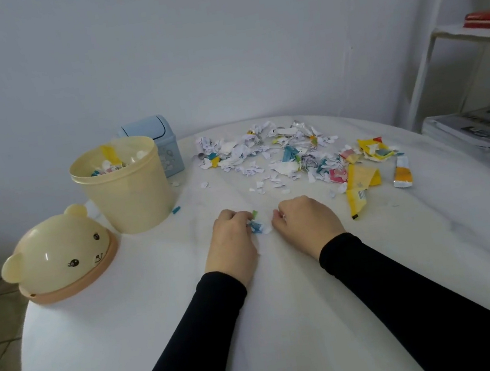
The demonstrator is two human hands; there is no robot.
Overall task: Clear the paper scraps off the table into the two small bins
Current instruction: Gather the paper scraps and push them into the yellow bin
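Nearest the camera, two black sleeves [411,287] run forward over the white worktop [294,352] to the hands. The left hand [233,241] has its fingers curled round a small wad of blue and white scraps [256,226], with a green bit poking out at the fingertips; its grip is pinching that wad against the worktop. The right hand [306,220] lies just right of the wad, fingers curled under; whether its grip holds a scrap cannot be told. Left of the wad sits the bear lid [60,257], off its bin and near the worktop's edge. Beyond the wad and to its left stands the cream bin [129,186], open and already part full, with one blue scrap [176,210] lying at its base. Behind the cream bin is the blue bin [156,141], its flap lid down. Beyond the wad and to its right spreads the main pile [296,152] of torn paper and wrappers, so most of the clearing looks undone. The likely slip is loose bits dropping from the wad on the way to the cream bin, since the pinch gathers many small pieces. A careless sweep of a sleeve could also nudge the lid off the edge.
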